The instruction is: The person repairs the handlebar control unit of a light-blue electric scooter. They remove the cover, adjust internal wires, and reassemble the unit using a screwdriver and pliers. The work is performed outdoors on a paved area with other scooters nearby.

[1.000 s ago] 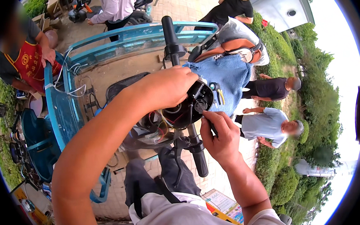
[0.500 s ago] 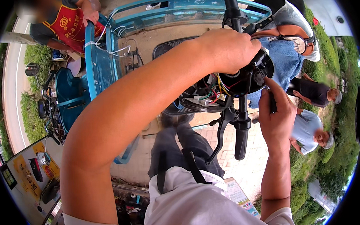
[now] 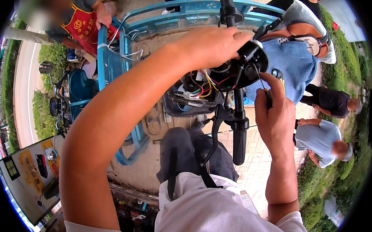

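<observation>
My left hand (image 3: 224,47) reaches across and closes over the edge of a round black headlight housing (image 3: 261,61) on a handlebar. Its fingertips are partly hidden behind the housing. In my right hand (image 3: 275,107) is a thin screwdriver (image 3: 268,97) with a dark handle, its slim shaft pointing at the housing's open side. The index finger lies along the shaft. Whether the tip touches a screw is too small to tell. Red, yellow, green and white wires (image 3: 206,90) spill out beside the housing. A black handlebar grip (image 3: 239,143) and brake lever (image 3: 213,144) hang below.
A blue metal cart frame (image 3: 165,17) surrounds the work on the far side. Blue cloth (image 3: 287,66) lies right of the housing, beside a brown strapped item (image 3: 301,34). A person in a red apron (image 3: 80,24) stands at far left; two people (image 3: 318,138) stand at right.
The housing and handlebar now sit further left in view, along with both my hands. More of the housing's inside and the screwdriver's shaft shows. Both hands keep their holds.
</observation>
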Tool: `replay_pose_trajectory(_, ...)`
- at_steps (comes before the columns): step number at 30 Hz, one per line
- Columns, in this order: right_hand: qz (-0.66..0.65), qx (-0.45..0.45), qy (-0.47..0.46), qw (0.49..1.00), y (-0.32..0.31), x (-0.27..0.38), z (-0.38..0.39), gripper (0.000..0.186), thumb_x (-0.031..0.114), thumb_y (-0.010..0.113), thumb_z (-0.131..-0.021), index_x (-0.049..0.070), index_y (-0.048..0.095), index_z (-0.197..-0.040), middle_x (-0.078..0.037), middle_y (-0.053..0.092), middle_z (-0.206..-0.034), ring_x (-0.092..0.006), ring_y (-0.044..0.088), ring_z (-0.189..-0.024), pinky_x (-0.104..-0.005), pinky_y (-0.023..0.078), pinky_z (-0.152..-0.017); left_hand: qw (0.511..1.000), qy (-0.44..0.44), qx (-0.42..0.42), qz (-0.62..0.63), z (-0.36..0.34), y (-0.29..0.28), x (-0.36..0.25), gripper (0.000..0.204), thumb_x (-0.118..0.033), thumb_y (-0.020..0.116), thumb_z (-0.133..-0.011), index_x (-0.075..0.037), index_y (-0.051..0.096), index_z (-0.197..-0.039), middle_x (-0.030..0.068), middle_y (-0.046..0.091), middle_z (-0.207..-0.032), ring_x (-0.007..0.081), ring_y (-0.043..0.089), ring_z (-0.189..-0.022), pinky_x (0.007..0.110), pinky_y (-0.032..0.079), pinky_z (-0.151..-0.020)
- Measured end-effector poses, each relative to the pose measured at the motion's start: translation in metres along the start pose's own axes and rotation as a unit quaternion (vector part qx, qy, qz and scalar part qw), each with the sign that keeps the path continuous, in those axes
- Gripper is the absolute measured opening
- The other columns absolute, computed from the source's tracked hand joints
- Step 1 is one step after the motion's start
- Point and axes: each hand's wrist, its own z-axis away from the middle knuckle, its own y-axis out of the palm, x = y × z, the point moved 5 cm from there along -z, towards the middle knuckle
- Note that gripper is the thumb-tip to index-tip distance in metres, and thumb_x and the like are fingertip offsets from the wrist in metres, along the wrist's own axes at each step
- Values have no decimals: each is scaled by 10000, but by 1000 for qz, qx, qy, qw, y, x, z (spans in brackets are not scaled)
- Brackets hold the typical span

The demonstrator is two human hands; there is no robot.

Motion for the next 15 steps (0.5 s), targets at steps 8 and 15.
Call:
replay_pose_trajectory(8, -14, -20, 6, 1000, 3, 15, 3, 216, 82, 597, -896, 76, 592, -1112, -163, 598, -581, -360, 624, -545, -441, 458, -514, 999, 24, 34, 11, 2, -7, 2, 468, -240, 631, -921, -92, 439, -1321, 170, 614, -1069, 406, 634, -966, 481, 516, -755)
replay_pose_trajectory(15, 17, -67, 75, 995, 11, 21, 12, 217, 110, 603, -901, 69, 611, -1114, -182, 637, -661, -365, 646, -613, -447, 482, -567, 995, 57, 72, 33, -3, -4, 4, 472, -245, 593, -955, -84, 423, -1366, 200, 611, -1138, 424, 621, -970, 493, 498, -795)
